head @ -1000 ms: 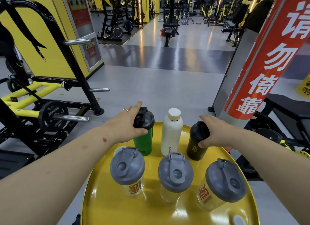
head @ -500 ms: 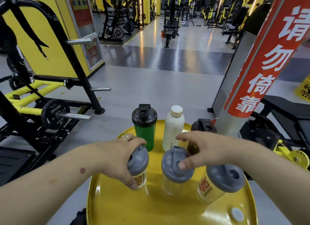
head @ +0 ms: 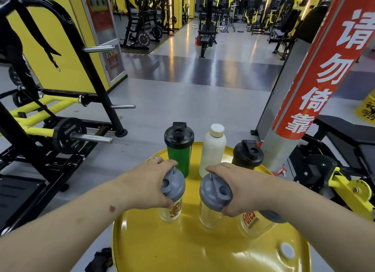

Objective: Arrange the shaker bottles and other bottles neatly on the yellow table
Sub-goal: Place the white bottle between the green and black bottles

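Observation:
On the round yellow table stand two rows of bottles. At the back: a green shaker with a black lid, a white bottle with a cream cap, and a black shaker. In front, my left hand grips the grey lid of the left clear shaker. My right hand holds the grey lid of the middle clear shaker. A third clear shaker with red lettering sits partly hidden under my right forearm.
A red and grey padded pillar leans just beyond the table's right rim. A black and yellow weight machine with a plate stands to the left. A small white cap sits in the table top, front right. Grey gym floor stretches ahead.
Both hands came back from the rear shakers to the front row. They closed on the grey lids of the left and middle clear shakers, which now stand a little closer to the rear row.

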`<control>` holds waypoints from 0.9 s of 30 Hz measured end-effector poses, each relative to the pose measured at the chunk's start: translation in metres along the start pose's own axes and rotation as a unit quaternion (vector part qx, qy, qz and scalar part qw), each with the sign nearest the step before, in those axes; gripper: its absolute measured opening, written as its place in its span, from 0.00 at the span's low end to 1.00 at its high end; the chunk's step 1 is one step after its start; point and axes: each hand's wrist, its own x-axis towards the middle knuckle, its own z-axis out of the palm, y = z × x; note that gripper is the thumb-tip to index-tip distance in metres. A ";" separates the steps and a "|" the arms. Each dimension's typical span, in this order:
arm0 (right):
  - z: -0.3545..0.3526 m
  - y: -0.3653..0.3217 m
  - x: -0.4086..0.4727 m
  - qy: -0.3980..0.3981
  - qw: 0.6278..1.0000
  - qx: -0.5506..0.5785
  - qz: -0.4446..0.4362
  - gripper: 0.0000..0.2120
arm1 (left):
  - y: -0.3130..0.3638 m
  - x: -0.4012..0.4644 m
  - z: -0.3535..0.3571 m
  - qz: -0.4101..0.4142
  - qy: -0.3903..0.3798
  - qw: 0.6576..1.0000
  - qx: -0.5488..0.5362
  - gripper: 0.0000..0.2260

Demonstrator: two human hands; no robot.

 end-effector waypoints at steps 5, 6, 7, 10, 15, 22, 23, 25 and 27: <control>0.000 0.002 -0.004 0.001 1.000 0.020 0.012 0.49 | 0.002 -0.001 0.001 -0.003 -0.014 1.000 0.007 0.52; -0.001 0.003 -0.007 0.002 0.999 0.031 0.015 0.53 | 0.004 -0.001 -0.001 -0.005 -0.023 1.000 0.011 0.54; -0.003 0.004 -0.011 0.005 0.999 0.038 0.018 0.57 | 0.007 -0.002 -0.002 -0.008 -0.031 0.999 0.018 0.56; -0.011 0.013 -0.026 0.023 0.999 0.020 0.039 0.63 | 0.027 -0.003 -0.006 0.008 -0.032 0.998 0.059 0.59; -0.021 0.035 -0.053 -0.034 0.989 -0.055 0.132 0.66 | 0.072 0.006 -0.003 0.111 0.020 0.992 0.052 0.55; 0.001 0.055 -0.062 -0.032 0.984 -0.066 0.159 0.53 | 0.089 0.032 0.019 0.115 0.009 0.993 0.032 0.44; 0.001 0.057 -0.060 -0.020 0.985 -0.059 0.159 0.52 | 0.089 0.033 0.020 0.114 0.009 0.993 0.021 0.43; 0.002 0.061 -0.057 -0.002 0.986 -0.042 0.160 0.51 | 0.088 0.035 0.021 0.115 0.008 0.993 0.003 0.40; 0.002 0.064 -0.056 0.013 0.987 -0.038 0.154 0.50 | 0.086 0.037 0.021 0.114 0.004 0.993 0.002 0.37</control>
